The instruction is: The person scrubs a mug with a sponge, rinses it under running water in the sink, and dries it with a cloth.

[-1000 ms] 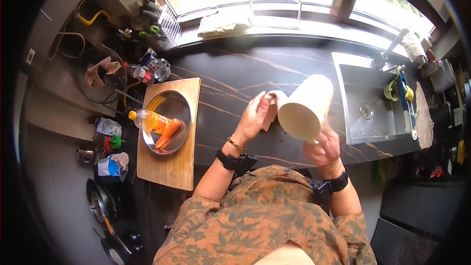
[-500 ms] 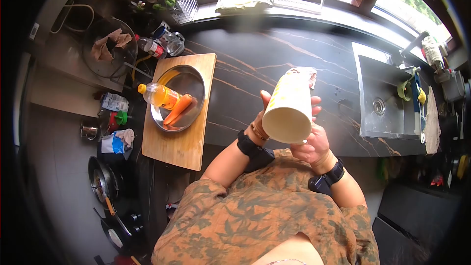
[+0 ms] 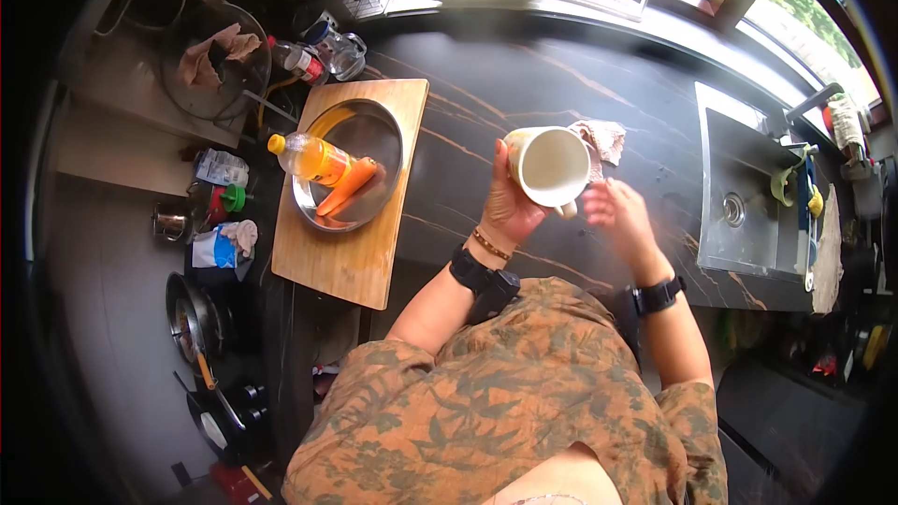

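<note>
A pale mug [image 3: 526,173] with a small handle is in my left hand [image 3: 513,210], whose fingers and thumb wrap its side. The mug is tilted so that its mouth and bare inside face me. My right hand [image 3: 625,224] is just right of the mug, apart from it, with somewhat blurred fingers stretched toward the handle and nothing seen in them. A crumpled brownish cloth [image 3: 606,138] lies on the dark counter behind the mug, partly hidden by it.
On the left, a wooden cutting board [image 3: 346,266] bears a steel pan [image 3: 379,201] with an orange drink bottle [image 3: 313,159] and carrots [image 3: 348,189]. A sink [image 3: 758,243] is at the right. A glass jug [image 3: 341,54] stands behind the board.
The mug has turned from showing its base to showing its mouth. My right hand has let go of it and moved right; my left hand keeps hold. The cloth now shows more.
</note>
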`<move>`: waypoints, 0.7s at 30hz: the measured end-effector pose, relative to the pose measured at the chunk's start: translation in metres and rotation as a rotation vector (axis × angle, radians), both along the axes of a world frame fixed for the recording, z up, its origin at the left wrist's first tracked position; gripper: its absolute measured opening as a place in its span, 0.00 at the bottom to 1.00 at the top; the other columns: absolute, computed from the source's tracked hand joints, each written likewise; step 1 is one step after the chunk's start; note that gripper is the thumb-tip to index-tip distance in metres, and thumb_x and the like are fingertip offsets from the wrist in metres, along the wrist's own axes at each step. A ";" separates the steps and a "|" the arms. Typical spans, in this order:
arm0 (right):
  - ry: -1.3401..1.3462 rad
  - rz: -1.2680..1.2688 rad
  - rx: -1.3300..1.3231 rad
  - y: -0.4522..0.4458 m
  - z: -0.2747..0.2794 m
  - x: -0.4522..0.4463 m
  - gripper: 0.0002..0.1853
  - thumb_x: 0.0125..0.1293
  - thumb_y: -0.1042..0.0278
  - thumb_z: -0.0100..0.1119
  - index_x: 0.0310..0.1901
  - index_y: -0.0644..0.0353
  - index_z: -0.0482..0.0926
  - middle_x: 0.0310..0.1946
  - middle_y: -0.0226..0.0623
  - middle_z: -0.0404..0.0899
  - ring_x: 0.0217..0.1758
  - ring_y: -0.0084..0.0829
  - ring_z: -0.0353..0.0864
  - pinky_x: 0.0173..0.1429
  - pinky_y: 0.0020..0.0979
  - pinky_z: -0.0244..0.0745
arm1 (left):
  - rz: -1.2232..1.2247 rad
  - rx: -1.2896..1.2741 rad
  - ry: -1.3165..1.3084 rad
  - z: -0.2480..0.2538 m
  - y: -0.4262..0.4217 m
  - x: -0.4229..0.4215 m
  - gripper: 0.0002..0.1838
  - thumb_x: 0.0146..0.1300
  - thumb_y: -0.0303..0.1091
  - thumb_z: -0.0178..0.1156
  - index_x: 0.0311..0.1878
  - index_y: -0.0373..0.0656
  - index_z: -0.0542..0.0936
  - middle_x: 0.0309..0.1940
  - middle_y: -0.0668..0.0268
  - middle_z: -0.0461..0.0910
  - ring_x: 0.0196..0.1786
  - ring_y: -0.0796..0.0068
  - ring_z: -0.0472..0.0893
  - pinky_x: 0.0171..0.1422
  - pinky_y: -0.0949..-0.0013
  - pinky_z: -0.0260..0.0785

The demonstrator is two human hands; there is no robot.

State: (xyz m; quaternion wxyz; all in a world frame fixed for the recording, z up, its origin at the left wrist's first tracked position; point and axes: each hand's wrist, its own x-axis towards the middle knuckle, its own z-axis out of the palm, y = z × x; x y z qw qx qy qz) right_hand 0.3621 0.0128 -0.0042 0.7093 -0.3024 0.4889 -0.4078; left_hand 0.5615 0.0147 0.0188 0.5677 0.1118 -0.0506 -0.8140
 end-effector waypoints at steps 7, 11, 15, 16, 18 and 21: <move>1.100 -0.280 -0.644 -0.084 -0.094 0.005 0.31 0.56 0.66 0.64 0.59 0.70 0.63 0.53 0.50 0.72 0.58 0.41 0.73 0.61 0.36 0.68 | -0.051 -0.067 0.207 0.019 0.006 0.020 0.36 0.59 0.65 0.53 0.60 0.45 0.69 0.56 0.60 0.74 0.59 0.59 0.74 0.60 0.49 0.70; 0.802 -0.246 -0.210 -0.096 -0.106 0.006 0.29 0.50 0.66 0.67 0.52 0.68 0.69 0.31 0.37 0.78 0.23 0.25 0.77 0.24 0.27 0.73 | -0.038 0.050 0.101 0.020 0.003 0.030 0.34 0.60 0.65 0.52 0.59 0.47 0.70 0.53 0.62 0.75 0.56 0.62 0.76 0.57 0.51 0.72; 0.211 -0.304 -0.045 -0.095 -0.051 -0.012 0.06 0.56 0.66 0.61 0.32 0.58 0.79 0.28 0.28 0.77 0.22 0.18 0.69 0.24 0.21 0.65 | 0.030 0.049 -0.118 0.029 0.001 0.042 0.35 0.60 0.64 0.54 0.60 0.45 0.69 0.53 0.62 0.75 0.57 0.63 0.75 0.61 0.55 0.70; 0.268 -0.211 -0.205 -0.092 -0.036 -0.024 0.06 0.60 0.67 0.56 0.35 0.58 0.80 0.33 0.30 0.78 0.36 0.20 0.73 0.41 0.23 0.70 | 0.050 0.035 -0.140 0.029 0.000 0.045 0.35 0.60 0.63 0.55 0.60 0.45 0.69 0.54 0.62 0.75 0.57 0.63 0.75 0.61 0.56 0.70; 0.383 -0.085 -0.683 -0.083 -0.012 -0.044 0.11 0.64 0.68 0.51 0.42 0.63 0.79 0.41 0.35 0.78 0.45 0.24 0.74 0.53 0.28 0.68 | 0.079 0.009 -0.177 0.027 -0.002 0.048 0.35 0.59 0.62 0.56 0.60 0.44 0.68 0.54 0.62 0.75 0.57 0.63 0.75 0.62 0.56 0.69; -0.190 -0.039 -0.521 -0.067 0.033 -0.063 0.17 0.66 0.70 0.45 0.53 0.70 0.74 0.49 0.40 0.78 0.50 0.28 0.76 0.58 0.31 0.67 | 0.364 -0.146 -0.507 0.040 -0.006 0.044 0.34 0.56 0.48 0.66 0.61 0.43 0.64 0.50 0.61 0.74 0.55 0.68 0.76 0.59 0.61 0.72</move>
